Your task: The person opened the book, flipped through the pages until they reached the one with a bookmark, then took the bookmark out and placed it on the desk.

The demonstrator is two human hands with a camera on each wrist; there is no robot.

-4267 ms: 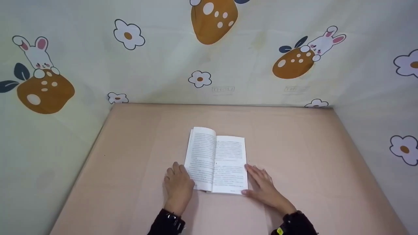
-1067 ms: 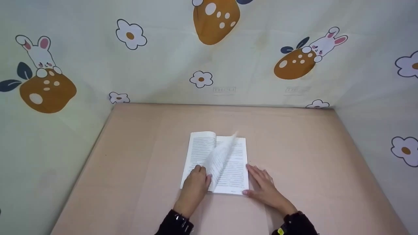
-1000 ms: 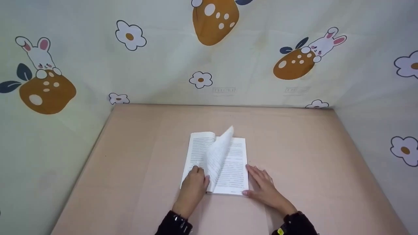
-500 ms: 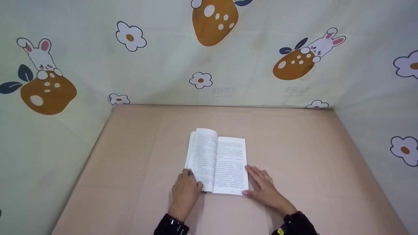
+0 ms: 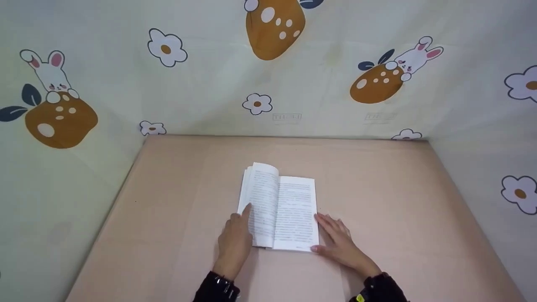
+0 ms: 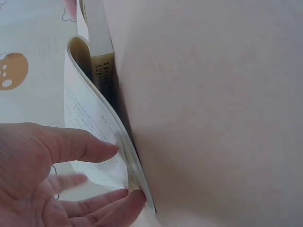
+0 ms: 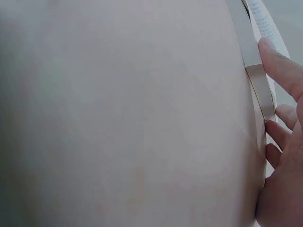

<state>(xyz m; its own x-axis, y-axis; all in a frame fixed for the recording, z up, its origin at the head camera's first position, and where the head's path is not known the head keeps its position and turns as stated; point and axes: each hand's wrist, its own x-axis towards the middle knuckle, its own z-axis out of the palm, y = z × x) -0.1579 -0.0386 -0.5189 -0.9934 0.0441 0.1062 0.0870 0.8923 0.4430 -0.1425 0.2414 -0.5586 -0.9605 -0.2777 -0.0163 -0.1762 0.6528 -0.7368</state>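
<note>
An open book (image 5: 295,214) lies on the table, its left pages arched up from the spine. My left hand (image 5: 235,245) is at the lower left edge of those pages, its index finger stretched along them. In the left wrist view, the left thumb (image 6: 90,146) lies over the printed page (image 6: 85,118), and other fingertips touch the outer edge; the index finger is blurred. At the lower right corner my right hand (image 5: 340,243) rests against the book, thumb on the corner and fingers along the side. From the right wrist, its fingertips (image 7: 272,126) meet the book's edge (image 7: 260,87).
The table (image 5: 176,188) has a plain pinkish-beige top. Pale cloth walls (image 5: 201,84) printed with rabbits, brown fruit and flowers rise at the back and both sides. Dark sleeves (image 5: 216,289) cover both wrists.
A page that stood raised over the middle now lies on the left side. My left hand has moved left to the outer edge, and its index finger has straightened. The right hand has stayed put.
</note>
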